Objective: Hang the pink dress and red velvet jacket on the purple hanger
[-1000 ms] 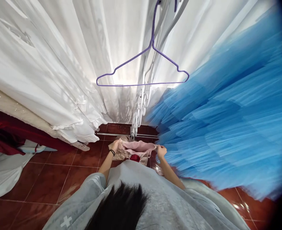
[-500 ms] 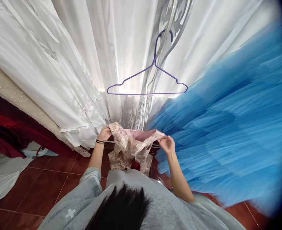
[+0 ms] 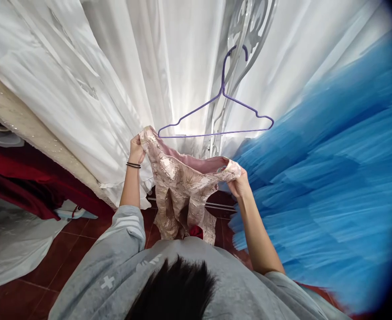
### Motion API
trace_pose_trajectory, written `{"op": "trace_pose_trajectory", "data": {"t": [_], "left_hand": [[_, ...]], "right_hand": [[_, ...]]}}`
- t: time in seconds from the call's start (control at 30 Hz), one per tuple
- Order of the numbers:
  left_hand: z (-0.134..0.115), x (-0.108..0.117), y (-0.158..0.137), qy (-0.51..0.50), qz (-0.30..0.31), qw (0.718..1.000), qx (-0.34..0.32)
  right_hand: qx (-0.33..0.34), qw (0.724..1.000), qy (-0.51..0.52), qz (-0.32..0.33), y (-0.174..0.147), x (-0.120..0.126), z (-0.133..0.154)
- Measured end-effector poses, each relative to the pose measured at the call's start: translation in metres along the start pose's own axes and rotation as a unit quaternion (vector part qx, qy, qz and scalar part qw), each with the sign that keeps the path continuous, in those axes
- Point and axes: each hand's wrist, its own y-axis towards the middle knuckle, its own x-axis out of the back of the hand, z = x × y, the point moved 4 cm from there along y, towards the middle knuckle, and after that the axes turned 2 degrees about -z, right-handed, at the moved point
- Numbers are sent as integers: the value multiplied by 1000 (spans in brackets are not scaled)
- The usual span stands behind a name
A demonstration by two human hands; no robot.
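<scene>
A pink and gold patterned dress (image 3: pixel 179 178) is stretched between my two hands, its pink lining showing along the open top edge. My left hand (image 3: pixel 137 150), with dark bands at the wrist, is closed on the upper left shoulder of the dress. Lower down, my right hand (image 3: pixel 239 183) grips the opposite shoulder. Just above and behind the dress, a purple hanger (image 3: pixel 220 95) hangs by its hook from an ornate white metal stand (image 3: pixel 249 26). The left shoulder of the dress lies close to the hanger's left end; whether they touch I cannot tell.
White draped fabric (image 3: pixel 182 62) fills the back and left. A ruffled blue tulle skirt (image 3: pixel 322 178) spreads along the right. At the left hang a sparkly cream garment (image 3: pixel 39 115) and dark red cloth (image 3: pixel 22 178). Reddish tiles (image 3: pixel 65 253) cover the floor.
Both hands have lifted the dress up toward the hanger, the left hand rising more than the right. More of the dress front now shows, and the view has shifted slightly.
</scene>
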Motion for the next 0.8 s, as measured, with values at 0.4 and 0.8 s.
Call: {"op": "trace_pose_trajectory", "data": {"t": [0.4, 0.8], "left_hand": [[-42, -89, 6, 172, 36, 982, -75], [-43, -88, -2, 116, 0, 990, -84]], "right_hand": [[212, 962, -130, -110, 25, 78, 55], [305, 928, -177, -120, 89, 116, 111]]}}
